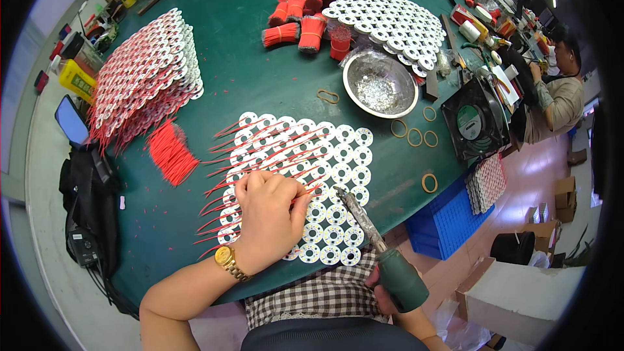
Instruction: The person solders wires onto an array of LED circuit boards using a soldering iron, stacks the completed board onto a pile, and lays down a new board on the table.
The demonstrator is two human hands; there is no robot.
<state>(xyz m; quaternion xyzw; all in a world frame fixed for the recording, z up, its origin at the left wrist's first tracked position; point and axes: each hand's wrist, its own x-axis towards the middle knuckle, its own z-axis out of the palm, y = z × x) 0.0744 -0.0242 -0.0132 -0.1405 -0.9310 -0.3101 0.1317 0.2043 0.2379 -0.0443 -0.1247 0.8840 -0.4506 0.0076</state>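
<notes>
A panel of round white circuit boards [325,156] lies on the green table [260,84] in front of me, with red wires attached along its left rows. My left hand [268,216], wearing a gold watch, rests on the panel and pinches a red wire [303,196] against a board. My right hand [383,286] is mostly hidden behind the green handle of a soldering iron [380,250] that it grips. The iron's tip points up-left at a board near the left fingers.
A loose pile of red wires [171,152] lies left of the panel. Stacked wired panels [146,78] sit far left, bundled red wires [302,16] and another white panel [387,19] at the back. A steel bowl [380,84], rubber bands [416,133], a black fan [474,123]. A person [559,84] sits at right.
</notes>
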